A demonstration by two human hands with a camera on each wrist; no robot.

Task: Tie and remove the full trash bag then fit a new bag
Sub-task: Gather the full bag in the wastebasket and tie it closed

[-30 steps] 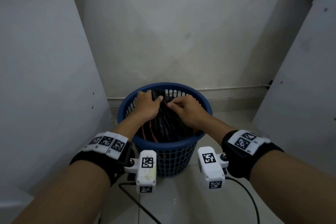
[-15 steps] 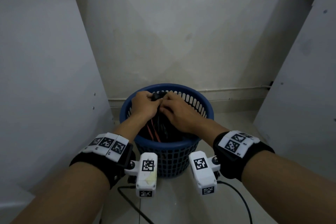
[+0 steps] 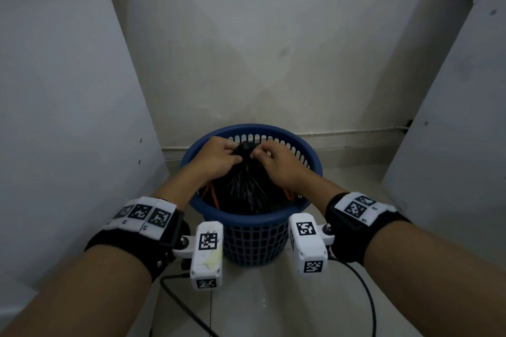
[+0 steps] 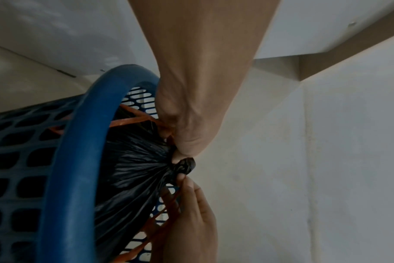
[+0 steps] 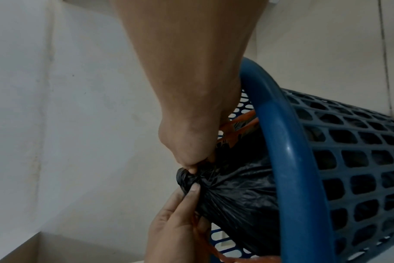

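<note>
A black trash bag [image 3: 246,189] fills the blue perforated basket [image 3: 254,238] on the floor. Its gathered neck ends in a small knot [image 3: 245,149] at the top. My left hand [image 3: 219,159] pinches the bag's neck from the left, and my right hand [image 3: 273,163] pinches it from the right, fingertips meeting at the knot. In the left wrist view the knot [image 4: 186,165] sits just below my left hand [image 4: 187,142]. In the right wrist view my right hand [image 5: 191,160] pinches the knot [image 5: 187,179]. Orange drawstrings [image 3: 210,194] trail beside the bag.
The basket stands in a narrow recess between pale panels on the left [image 3: 68,117] and right [image 3: 451,131], with a wall [image 3: 260,49] behind. Black cables [image 3: 186,309] lie on the tiled floor in front of the basket.
Both hands came together on the bag's neck, then shifted slightly apart; the gathered top now shows as a tight knot between the fingertips.
</note>
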